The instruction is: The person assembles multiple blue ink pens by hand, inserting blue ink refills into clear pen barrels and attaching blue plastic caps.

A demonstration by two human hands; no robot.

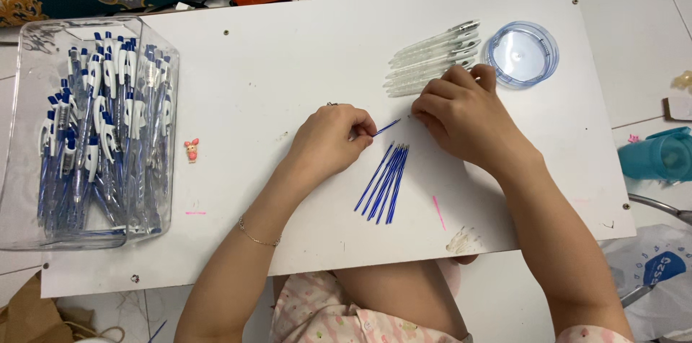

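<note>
My left hand [333, 139] rests near the middle of a white board [288, 62] and pinches one thin blue pen refill [387, 126], whose tip points up and to the right. My right hand [461, 113] lies just right of it with the fingers curled down on the board; what they hold, if anything, is hidden. A bundle of several blue refills [384, 183] lies below both hands. Several clear pen barrels [432, 54] lie in a row just above my right hand.
A clear plastic box [43, 227] full of blue-and-white pens stands at the board's left end. A round clear lid [522, 54] sits at the upper right. A small pink figure [192, 149] lies left of centre. A teal container [659, 155] is on the floor, right.
</note>
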